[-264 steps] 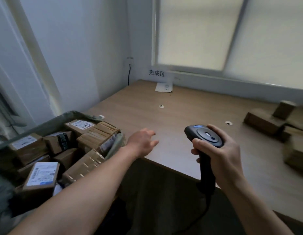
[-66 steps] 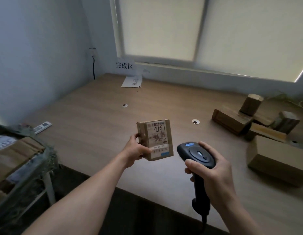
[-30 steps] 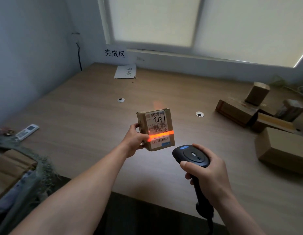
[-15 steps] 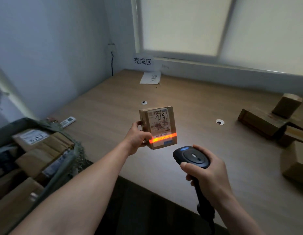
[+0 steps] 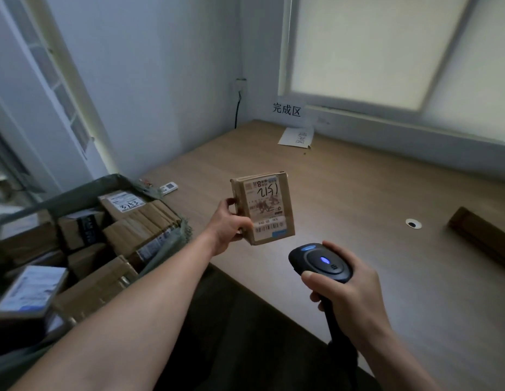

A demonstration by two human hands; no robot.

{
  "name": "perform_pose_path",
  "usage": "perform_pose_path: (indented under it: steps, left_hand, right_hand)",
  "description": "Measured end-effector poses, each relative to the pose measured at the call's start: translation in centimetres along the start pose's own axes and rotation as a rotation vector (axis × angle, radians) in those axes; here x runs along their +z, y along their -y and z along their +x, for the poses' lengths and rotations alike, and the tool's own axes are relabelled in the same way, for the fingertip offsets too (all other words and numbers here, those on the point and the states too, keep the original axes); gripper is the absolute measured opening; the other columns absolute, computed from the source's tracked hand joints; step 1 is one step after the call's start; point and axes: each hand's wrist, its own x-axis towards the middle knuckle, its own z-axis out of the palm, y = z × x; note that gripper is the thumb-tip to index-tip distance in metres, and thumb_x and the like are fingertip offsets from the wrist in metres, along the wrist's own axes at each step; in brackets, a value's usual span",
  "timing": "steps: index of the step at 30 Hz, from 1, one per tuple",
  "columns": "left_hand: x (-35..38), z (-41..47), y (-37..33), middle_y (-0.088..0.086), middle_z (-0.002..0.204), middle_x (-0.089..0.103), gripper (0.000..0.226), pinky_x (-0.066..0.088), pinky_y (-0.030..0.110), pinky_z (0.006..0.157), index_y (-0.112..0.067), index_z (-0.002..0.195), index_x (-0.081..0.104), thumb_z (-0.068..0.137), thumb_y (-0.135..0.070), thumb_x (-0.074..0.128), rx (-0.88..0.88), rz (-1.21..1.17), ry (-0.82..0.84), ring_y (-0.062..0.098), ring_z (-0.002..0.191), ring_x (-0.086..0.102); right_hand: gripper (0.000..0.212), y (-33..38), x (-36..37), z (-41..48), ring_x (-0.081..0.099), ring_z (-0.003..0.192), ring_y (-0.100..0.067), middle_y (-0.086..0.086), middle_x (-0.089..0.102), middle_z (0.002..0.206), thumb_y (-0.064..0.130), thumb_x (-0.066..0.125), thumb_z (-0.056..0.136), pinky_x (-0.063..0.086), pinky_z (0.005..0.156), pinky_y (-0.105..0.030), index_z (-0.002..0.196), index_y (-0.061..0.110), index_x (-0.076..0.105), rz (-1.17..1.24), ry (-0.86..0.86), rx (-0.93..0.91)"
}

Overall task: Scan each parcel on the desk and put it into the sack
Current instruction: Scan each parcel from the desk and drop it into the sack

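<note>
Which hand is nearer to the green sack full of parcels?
Left. The left hand, holding the small parcel, is just right of the sack; the right hand with the scanner is farther right.

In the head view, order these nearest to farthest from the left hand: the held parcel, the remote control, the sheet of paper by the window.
1. Held parcel: gripped in the left hand.
2. Remote control: at the left edge of the desk, near the sack.
3. Sheet of paper: far back, under the window.

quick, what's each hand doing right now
Left hand: gripping the small cardboard parcel, label facing the camera.
Right hand: gripping the handheld barcode scanner by its handle.
</note>
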Motion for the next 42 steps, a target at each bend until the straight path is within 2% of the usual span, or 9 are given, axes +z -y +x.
perform_pose_path:
  steps: [6, 11, 21, 26, 28, 31, 35, 38, 42]
  left_hand:
    - [-4.3, 1.6, -1.5, 0.016, 0.123, 0.062, 0.067, 0.056, 0.053, 0.094, -0.018, 0.139, 0.039, 0.083, 0.002, 0.069, 0.032, -0.023, 0.035, 0.035, 0.111, 0.064]
    - [-8.7, 3.1, -3.8, 0.019, 0.122, 0.065, 0.063, 0.059, 0.052, 0.090, -0.017, 0.136, 0.043, 0.081, 0.001, 0.069, 0.087, 0.001, 0.077, 0.038, 0.107, 0.067]
    - [-25.9, 0.7, -5.9, 0.013, 0.110, 0.073, 0.043, 0.060, 0.039, 0.073, -0.025, 0.120, 0.056, 0.084, -0.008, 0.072, 0.194, 0.056, -0.102, 0.034, 0.096, 0.072]
    - [-35.0, -2.7, -5.2, 0.009, 0.114, 0.071, 0.059, 0.062, 0.044, 0.079, -0.027, 0.124, 0.054, 0.070, -0.023, 0.079, 0.168, 0.157, -0.307, 0.030, 0.099, 0.072]
    - [-37.7, -4.1, -4.3, 0.008, 0.115, 0.070, 0.053, 0.062, 0.041, 0.077, -0.028, 0.120, 0.055, 0.074, -0.019, 0.079, 0.124, 0.208, -0.370, 0.029, 0.100, 0.070]
    - [-40.8, -5.7, -2.7, 0.001, 0.117, 0.068, 0.054, 0.058, 0.029, 0.074, -0.025, 0.126, 0.057, 0.077, -0.018, 0.080, 0.075, 0.329, -0.466, 0.017, 0.096, 0.067]
    - [-43.0, -6.9, -0.4, -0.001, 0.117, 0.064, 0.061, 0.048, 0.023, 0.078, -0.024, 0.134, 0.056, 0.078, -0.026, 0.082, -0.050, 0.445, -0.540, 0.012, 0.093, 0.061]
    - [-43.9, -7.1, 1.2, 0.003, 0.127, 0.064, 0.080, 0.052, 0.039, 0.098, -0.025, 0.140, 0.054, 0.068, -0.037, 0.086, -0.139, 0.595, -0.505, 0.021, 0.110, 0.062]
    - [-43.7, -6.4, 2.1, -0.002, 0.132, 0.061, 0.092, 0.053, 0.041, 0.095, -0.035, 0.142, 0.050, 0.057, -0.051, 0.081, -0.190, 0.883, -0.440, 0.018, 0.111, 0.061]
  right_hand:
    - [0.060, 2.1, 4.1, 0.6, 0.070, 0.064, -0.024, -0.007, 0.072, 0.097, 0.033, 0.083, 0.051, 0.053, 0.051, -0.027, 0.105, 0.041, 0.057, -0.003, -0.020, -0.056]
    - [0.097, 3.5, 8.8, 1.5, 0.074, 0.090, -0.025, -0.002, 0.072, 0.111, 0.055, 0.082, 0.041, 0.057, 0.064, -0.026, 0.132, 0.029, 0.056, -0.004, -0.082, -0.117]
    - [0.094, 4.9, 22.4, 3.4, 0.075, 0.085, -0.032, -0.005, 0.073, 0.110, 0.038, 0.085, 0.049, 0.059, 0.056, -0.033, 0.138, 0.024, 0.057, 0.083, -0.027, -0.176]
    - [0.078, 4.8, 28.5, 4.8, 0.074, 0.097, -0.031, -0.002, 0.074, 0.113, 0.046, 0.086, 0.046, 0.058, 0.087, -0.059, 0.121, 0.041, 0.061, 0.086, 0.062, -0.175]
    - [0.081, 4.9, 30.5, 5.1, 0.074, 0.095, -0.016, 0.005, 0.074, 0.110, 0.040, 0.088, 0.048, 0.060, 0.088, -0.049, 0.124, 0.036, 0.063, 0.086, 0.106, -0.172]
    - [0.085, 5.3, 33.2, 5.2, 0.069, 0.092, 0.006, 0.016, 0.069, 0.107, 0.023, 0.090, 0.056, 0.056, 0.074, -0.014, 0.136, 0.017, 0.061, 0.103, 0.181, -0.171]
    - [0.079, 4.8, 35.5, 5.3, 0.069, 0.084, 0.009, 0.017, 0.074, 0.094, 0.017, 0.090, 0.057, 0.049, 0.066, -0.006, 0.130, 0.020, 0.063, 0.103, 0.236, -0.156]
    - [0.066, 4.4, 36.5, 5.2, 0.072, 0.083, 0.000, 0.025, 0.075, 0.089, 0.017, 0.090, 0.056, 0.053, 0.065, -0.012, 0.116, 0.031, 0.067, 0.101, 0.242, -0.135]
    - [0.062, 3.6, 36.9, 4.8, 0.076, 0.085, -0.025, 0.007, 0.078, 0.100, 0.037, 0.088, 0.047, 0.062, 0.073, -0.040, 0.106, 0.040, 0.069, 0.119, 0.245, -0.109]
